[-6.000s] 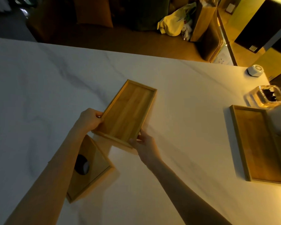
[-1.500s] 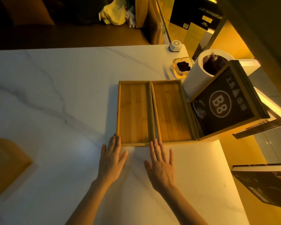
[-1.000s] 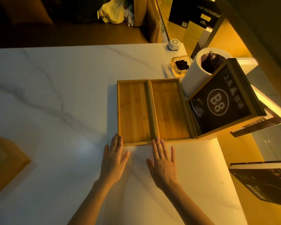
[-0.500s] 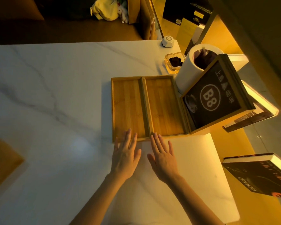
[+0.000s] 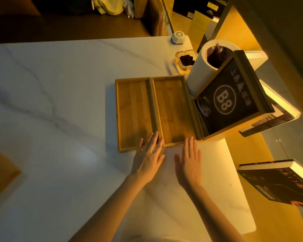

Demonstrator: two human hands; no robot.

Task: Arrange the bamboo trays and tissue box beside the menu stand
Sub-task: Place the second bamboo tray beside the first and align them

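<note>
trays (image 5: 135, 112) set beside menu stand (image 5: 226, 103) | tissue box (image 5: 0, 172) left, I judge | both hands' fingers (image 5: 151, 142) flat, released

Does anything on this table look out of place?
Yes: the tissue box sits alone at the table's left edge, far from the two bamboo trays lined up beside the menu stand.
</note>
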